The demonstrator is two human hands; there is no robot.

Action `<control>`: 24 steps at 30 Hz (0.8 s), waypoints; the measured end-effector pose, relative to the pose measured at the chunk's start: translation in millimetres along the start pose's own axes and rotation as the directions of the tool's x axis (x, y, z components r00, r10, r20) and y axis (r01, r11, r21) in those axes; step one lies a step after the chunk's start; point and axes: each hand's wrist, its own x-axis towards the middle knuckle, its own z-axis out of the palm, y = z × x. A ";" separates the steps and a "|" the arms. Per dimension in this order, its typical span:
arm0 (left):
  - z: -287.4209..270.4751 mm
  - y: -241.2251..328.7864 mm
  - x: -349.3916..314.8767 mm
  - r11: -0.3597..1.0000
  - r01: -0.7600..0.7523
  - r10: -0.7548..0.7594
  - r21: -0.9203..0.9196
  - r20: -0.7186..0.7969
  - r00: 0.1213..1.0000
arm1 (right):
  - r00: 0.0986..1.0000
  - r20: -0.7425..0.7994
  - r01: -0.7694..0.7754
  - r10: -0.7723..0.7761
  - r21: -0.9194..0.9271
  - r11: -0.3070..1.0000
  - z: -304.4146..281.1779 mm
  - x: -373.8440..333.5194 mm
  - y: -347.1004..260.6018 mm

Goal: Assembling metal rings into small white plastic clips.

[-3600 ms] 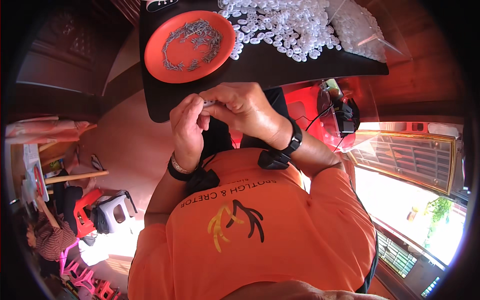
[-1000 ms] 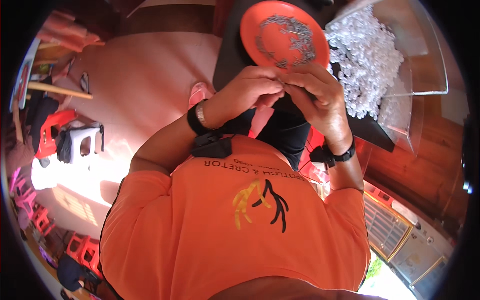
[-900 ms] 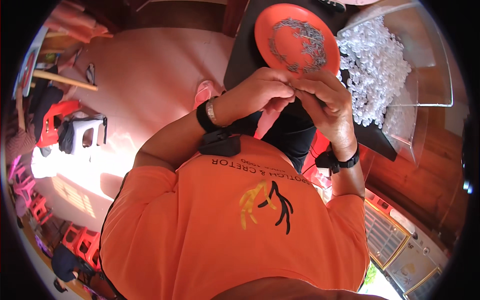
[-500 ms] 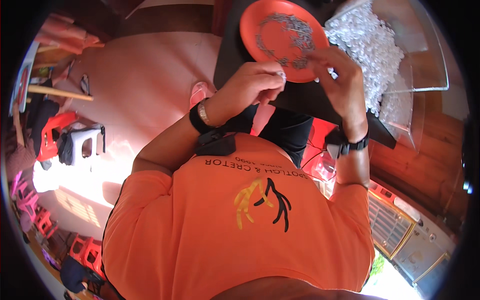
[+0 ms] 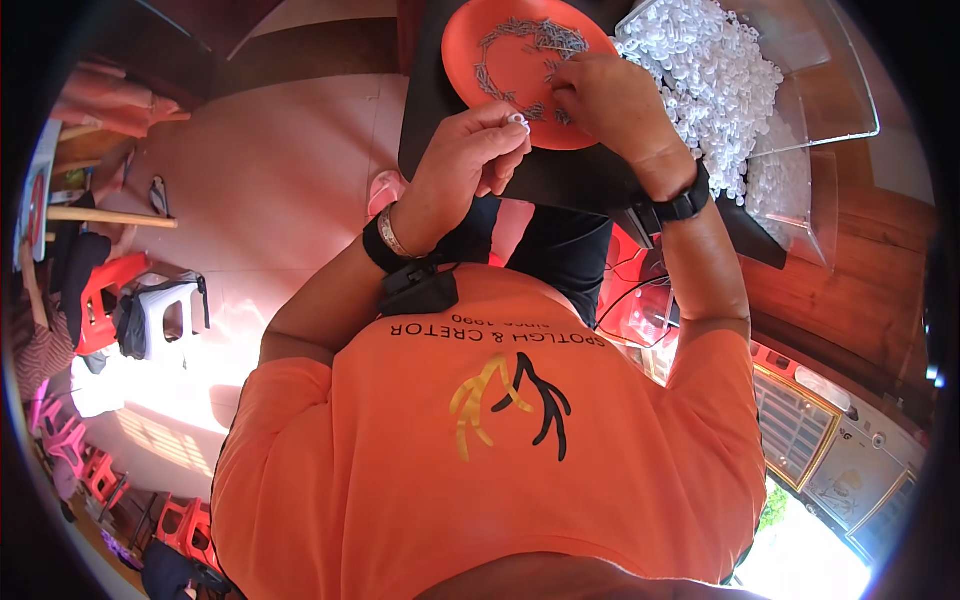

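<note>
Pinching one small white piece (image 5: 517, 120) between thumb and fingertips of the left hand (image 5: 463, 150), seen against the near edge of one orange plate (image 5: 520, 75). Holding the right hand (image 5: 615, 105) over the same plate, with fingers bunched and pointing down among grey screw-like bits (image 5: 565, 38); cannot tell whether gripping any. Impossible to count those bits, strewn in a loose ring. Placed on one black worktop (image 5: 425, 100), plate at left and, just to its right, one heap of white pieces (image 5: 700, 70), likewise beyond counting, beside clear plastic panels (image 5: 825, 90). Wearing two black straps (image 5: 684, 203), one on each wrist.
</note>
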 end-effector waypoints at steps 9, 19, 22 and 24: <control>-2.0 -5.2 2.6 0.998 -0.036 0.035 -0.045 -0.022 0.999 | 1.000 -0.007 -0.026 0.026 -0.015 1.000 2.9 6.8 -4.9; 0.7 -3.8 0.2 1.000 -0.013 0.013 -0.009 -0.064 0.998 | 0.960 0.056 -0.127 0.276 0.961 0.246 -15.2 -32.0 -36.8; 2.1 -5.8 1.8 0.999 -0.034 0.032 -0.018 -0.077 0.997 | 0.968 0.091 -0.130 0.233 0.978 0.160 -12.2 -41.6 -51.2; 2.0 -7.0 2.3 0.998 -0.050 0.047 -0.026 -0.090 0.995 | 0.960 0.003 -0.070 0.278 0.970 0.232 -7.2 -44.7 -59.4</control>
